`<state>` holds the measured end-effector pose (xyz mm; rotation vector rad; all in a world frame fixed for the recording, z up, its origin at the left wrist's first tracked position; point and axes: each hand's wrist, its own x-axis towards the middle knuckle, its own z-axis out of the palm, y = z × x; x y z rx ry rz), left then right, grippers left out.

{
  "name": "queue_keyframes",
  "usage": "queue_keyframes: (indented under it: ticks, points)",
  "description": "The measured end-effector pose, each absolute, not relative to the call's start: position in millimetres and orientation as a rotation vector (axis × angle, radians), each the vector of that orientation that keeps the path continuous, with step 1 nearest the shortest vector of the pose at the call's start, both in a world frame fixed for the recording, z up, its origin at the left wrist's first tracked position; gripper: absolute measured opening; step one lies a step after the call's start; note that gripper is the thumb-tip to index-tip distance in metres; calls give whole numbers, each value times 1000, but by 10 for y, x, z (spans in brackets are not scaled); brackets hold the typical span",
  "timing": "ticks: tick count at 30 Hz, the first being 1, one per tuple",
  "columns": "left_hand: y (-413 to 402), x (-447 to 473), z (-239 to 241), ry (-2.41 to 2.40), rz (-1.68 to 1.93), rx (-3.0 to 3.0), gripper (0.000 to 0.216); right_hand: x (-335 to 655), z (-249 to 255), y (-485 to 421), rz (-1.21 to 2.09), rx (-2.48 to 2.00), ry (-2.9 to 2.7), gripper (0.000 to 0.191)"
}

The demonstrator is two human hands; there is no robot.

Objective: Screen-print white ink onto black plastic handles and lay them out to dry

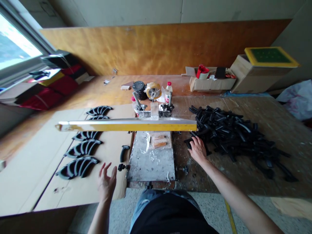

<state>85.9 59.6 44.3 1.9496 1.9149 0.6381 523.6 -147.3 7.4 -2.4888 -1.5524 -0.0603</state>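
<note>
My left hand (106, 182) hovers open, fingers spread, over the cardboard sheet (36, 169), just right of the nearest row of black curved plastic handles (77, 166). It holds nothing. My right hand (198, 150) reaches to the near left edge of a big pile of black handles (234, 133), its fingers curled onto one black handle (188, 142). Between my hands lies a plastic-covered metal plate (151, 159) under a raised yellow-edged frame (126, 125). A single black handle (123, 152) lies beside the plate.
Several more rows of handles (84, 148) lie on the cardboard. Behind the plate stand a tape roll (153, 90), a black can (139, 89) and a small bottle (168, 93). Cardboard boxes (211, 83) sit at the back right, red and black items (53, 87) at the left.
</note>
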Motion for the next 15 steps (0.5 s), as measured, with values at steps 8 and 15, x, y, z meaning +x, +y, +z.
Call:
queue_keyframes:
  ticks: [8,15]
  points:
    - [1025,1098,541,1624,742,1972,37,4883,245,-1180,-37,-2335,-1180,26]
    - [1370,1624,1236,1234,1019,1591,42,4151,674,-312,183,-2062,-1678,29]
